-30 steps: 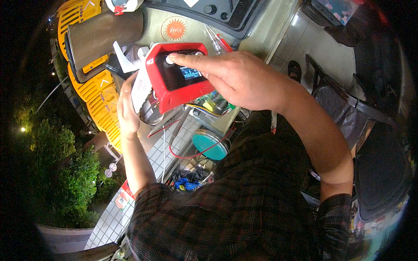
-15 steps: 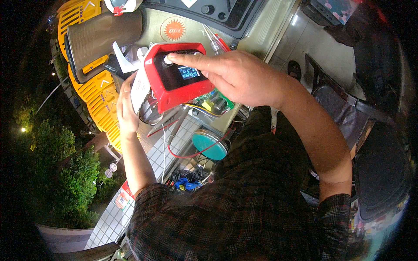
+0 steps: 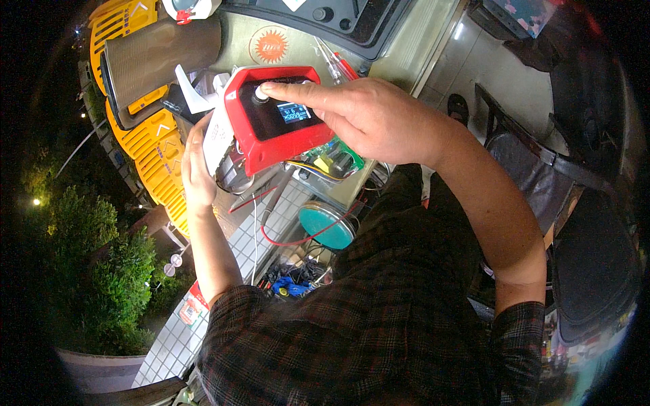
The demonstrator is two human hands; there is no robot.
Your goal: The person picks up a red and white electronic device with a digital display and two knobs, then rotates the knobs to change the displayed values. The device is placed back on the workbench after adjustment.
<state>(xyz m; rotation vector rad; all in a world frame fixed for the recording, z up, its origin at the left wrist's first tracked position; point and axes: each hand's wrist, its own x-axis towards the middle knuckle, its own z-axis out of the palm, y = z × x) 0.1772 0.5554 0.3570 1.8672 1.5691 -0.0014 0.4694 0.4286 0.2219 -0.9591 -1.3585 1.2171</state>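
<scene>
A red device [image 3: 281, 147] with a black front panel sits tilted on the counter; its small display [image 3: 294, 112] is lit. Against the white side [image 3: 218, 135] of this device lie the fingers of my left hand [image 3: 197, 166], holding it from the left. My right hand [image 3: 379, 122] reaches across from the right, index finger stretched out. Its tip rests on the white round knob [image 3: 261, 93] on the panel. The thumb of that hand is beside the display, and its other fingers are mostly hidden. Coloured wires [image 3: 315, 167] and a green part [image 3: 349, 159] show under the device.
Red-handled screwdrivers [image 3: 347, 68] lie behind the device, near a dark tray [image 3: 332, 20]. A brown curved panel [image 3: 162, 61] stands at the far left, before a yellow barrier [image 3: 152, 152]. Below the counter are a teal round lid [image 3: 326, 227] and tangled cables [image 3: 298, 279]. A chair [image 3: 518, 159] stands at right.
</scene>
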